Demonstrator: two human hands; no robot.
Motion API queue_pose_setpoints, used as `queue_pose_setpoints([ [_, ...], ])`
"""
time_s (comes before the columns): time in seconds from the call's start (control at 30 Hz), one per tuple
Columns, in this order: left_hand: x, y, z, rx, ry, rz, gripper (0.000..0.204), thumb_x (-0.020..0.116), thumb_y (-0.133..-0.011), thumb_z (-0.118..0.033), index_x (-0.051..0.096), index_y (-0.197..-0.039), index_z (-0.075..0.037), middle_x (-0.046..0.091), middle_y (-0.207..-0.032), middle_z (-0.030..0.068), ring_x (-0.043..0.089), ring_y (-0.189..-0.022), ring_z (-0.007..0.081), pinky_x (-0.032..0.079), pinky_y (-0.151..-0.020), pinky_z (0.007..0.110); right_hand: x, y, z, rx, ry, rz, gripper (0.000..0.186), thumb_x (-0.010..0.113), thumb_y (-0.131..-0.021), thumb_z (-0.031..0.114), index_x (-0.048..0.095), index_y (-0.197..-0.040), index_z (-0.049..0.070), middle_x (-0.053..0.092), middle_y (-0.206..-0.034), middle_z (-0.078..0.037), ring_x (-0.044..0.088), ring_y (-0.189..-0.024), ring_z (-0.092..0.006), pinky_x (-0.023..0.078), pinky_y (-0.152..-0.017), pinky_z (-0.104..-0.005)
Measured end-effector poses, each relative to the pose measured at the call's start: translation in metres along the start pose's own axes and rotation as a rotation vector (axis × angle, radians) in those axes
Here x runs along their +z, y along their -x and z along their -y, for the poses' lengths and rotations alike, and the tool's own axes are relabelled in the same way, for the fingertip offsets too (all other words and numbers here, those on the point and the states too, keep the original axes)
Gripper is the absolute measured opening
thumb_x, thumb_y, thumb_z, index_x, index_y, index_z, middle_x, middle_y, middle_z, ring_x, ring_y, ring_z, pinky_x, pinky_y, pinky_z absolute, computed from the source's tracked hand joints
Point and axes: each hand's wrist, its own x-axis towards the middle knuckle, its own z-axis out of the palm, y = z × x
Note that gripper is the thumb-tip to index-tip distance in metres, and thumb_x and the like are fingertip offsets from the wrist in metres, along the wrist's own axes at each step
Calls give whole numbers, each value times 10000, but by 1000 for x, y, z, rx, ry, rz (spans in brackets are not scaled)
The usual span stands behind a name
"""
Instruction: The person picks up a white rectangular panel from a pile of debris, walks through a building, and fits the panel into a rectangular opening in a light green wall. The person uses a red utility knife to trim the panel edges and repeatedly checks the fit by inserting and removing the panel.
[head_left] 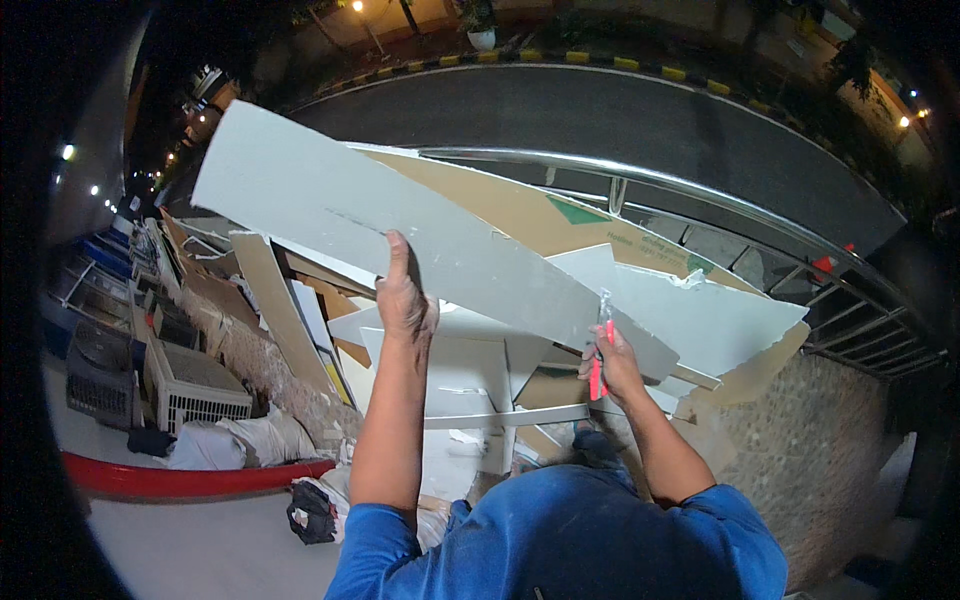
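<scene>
A long grey-white strip of plasterboard (pixel 290 185) is held up slantwise before me, its wide end at the upper left and its narrower end at the right. My left hand (pixel 405 305) grips its lower edge near the middle, thumb on the face and the other fingers hidden behind. In my right hand (pixel 620 370) is a red utility knife (pixel 597 378), closed in my fingers and pointing upward. Its tip end lies over the board's face near the right end; I cannot tell whether the blade touches it.
Broken sheets and offcuts of board (pixel 690 300) are piled beneath the strip. A metal railing (pixel 660 180) runs along the far side, with a road (pixel 600 105) beyond. At left stand plastic crates (pixel 195 385), white sacks (pixel 270 435) and a long red bar (pixel 190 480).
</scene>
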Motion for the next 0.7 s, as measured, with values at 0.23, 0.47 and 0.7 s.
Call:
queue_pose_setpoints([
  [0.23,5,7,-15,82,-41,33,667,569,-1012,-467,404,-1471,-13,489,-1461,119,485,-1314,286,366,-1139,432,92,17,63,-100,-16,115,391,450,-1066,337,471,-1315,36,562,-778,-77,643,-577,-209,567,-536,-368],
  [0.47,-23,9,19,98,-33,-161,770,751,-907,-429,446,-1385,91,525,-1387,147,550,-1203,250,482,-1031,400,132,3,67,-35,158,44,320,451,-1059,329,486,-1215,52,539,-714,-73,568,-438,-194,509,-395,-381],
  [0.7,-25,6,30,92,-75,-267,835,792,-865,-459,458,-1335,144,532,-1359,154,543,-1177,231,456,-1029,373,146,1,49,25,104,-58,290,427,-1044,295,455,-1089,10,543,-675,-102,569,-423,-218,512,-379,-409],
])
